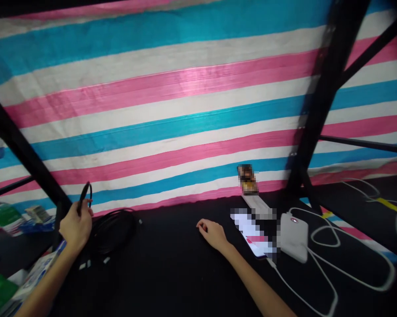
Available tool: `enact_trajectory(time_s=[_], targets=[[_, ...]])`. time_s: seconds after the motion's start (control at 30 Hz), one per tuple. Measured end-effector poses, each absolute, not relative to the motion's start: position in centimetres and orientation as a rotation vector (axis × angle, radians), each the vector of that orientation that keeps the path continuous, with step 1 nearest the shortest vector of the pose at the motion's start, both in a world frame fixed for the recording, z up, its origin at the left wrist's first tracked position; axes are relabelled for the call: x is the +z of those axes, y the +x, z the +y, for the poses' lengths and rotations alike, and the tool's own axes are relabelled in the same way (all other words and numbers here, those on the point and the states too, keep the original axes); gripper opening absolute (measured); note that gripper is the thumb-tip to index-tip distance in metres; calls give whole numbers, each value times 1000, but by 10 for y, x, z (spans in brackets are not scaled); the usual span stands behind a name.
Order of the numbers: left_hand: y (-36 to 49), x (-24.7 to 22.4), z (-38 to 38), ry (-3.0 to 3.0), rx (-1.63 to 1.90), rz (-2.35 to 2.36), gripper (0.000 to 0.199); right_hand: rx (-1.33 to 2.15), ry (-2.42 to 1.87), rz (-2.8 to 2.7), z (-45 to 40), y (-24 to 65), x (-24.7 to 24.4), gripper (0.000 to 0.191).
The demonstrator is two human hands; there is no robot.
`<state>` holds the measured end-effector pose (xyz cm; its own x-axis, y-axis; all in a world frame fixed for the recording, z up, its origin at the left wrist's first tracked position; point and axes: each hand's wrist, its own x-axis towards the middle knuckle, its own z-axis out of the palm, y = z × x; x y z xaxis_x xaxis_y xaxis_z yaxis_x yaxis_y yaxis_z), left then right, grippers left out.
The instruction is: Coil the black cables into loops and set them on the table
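Note:
Raised at the left, my left hand [76, 224] is closed on a bent black cable [85, 192], whose loop sticks up above the fingers. Beside that hand a coil of thin black cable [115, 231] lies on the black table [158, 268]; whether the two are joined I cannot tell. Small pale pieces [106, 260] are scattered in front of the coil. My right hand [214, 234] rests on the tabletop with its fingers curled in, and nothing shows in it. Nearest to it is a phone [251, 233] with a lit screen, partly blurred out.
A white power bank [294, 237] with white cables [366, 286] lies at the right. Behind the phone stands a small pixelated object [247, 179]. Black metal posts [317, 105] rise on both sides before a striped sheet [185, 88]. Packages [36, 215] sit at the left.

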<state>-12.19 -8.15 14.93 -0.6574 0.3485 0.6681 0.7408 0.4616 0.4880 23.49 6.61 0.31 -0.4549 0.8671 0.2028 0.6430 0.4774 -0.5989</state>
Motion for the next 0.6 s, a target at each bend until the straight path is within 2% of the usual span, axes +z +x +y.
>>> enact_trajectory(time_s=[0.23,0.33,0.47,0.6], targets=[[-71,206,-106,-1108,-1402,-1922,32,685,-1295,-2267,71,233,-1,21],[-51,228,-117,-1162,-1605,-1747,33,826,-1276,-2219,72,228,-5,25],[-26,242,-125,-1391,-1871,-1688,28,1403,-1109,-1968,71,220,-5,42],[-7,207,-121,-1766,-1748,-2005,26,2018,-926,-1666,67,217,3,56]])
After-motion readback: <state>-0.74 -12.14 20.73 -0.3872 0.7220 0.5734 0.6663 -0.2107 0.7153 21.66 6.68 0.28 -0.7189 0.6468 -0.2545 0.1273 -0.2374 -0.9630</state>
